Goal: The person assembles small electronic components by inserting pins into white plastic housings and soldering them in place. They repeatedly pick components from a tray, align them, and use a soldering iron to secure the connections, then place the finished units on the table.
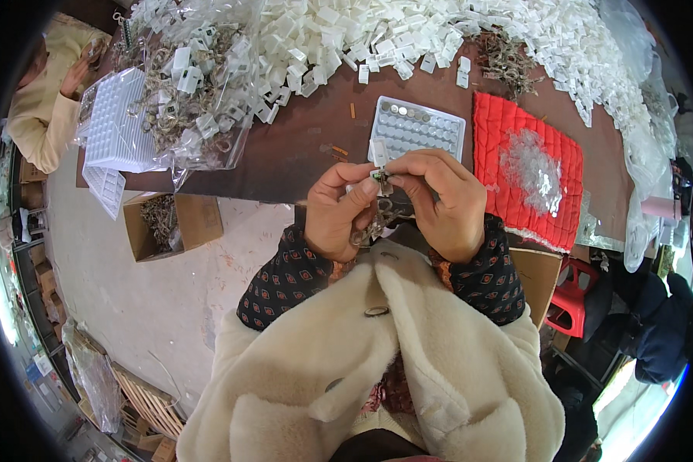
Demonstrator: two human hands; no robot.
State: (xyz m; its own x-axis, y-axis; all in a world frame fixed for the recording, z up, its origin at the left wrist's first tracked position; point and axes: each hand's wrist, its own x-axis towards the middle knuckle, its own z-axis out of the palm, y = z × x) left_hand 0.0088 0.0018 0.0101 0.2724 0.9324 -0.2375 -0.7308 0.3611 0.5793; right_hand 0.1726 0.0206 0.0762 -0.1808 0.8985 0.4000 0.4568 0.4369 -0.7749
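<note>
Close together at the table's near edge, both my hands pinch a small white plastic keychain (379, 154). My left hand (337, 212) grips its lower part between thumb and fingers, and metal rings and chain hang beside the palm. The thumb and index finger of my right hand (448, 202) press at a small dark part in the middle of it. My fingertips partly hide that spot. Just beyond lies a white dimpled tray (423, 146) with several round silver button cells (408, 112) in its far row. Right of it, a red quilted cloth (500, 196) bears small clear plastic pieces (535, 169).
White plastic cases (408, 35) are heaped along the table's far side. A clear bag of keychains (196, 115) and stacked trays (119, 119) sit at left. Below them stands a cardboard box (202, 223). Another person (46, 119) sits far left; a red stool (568, 299) stands right.
</note>
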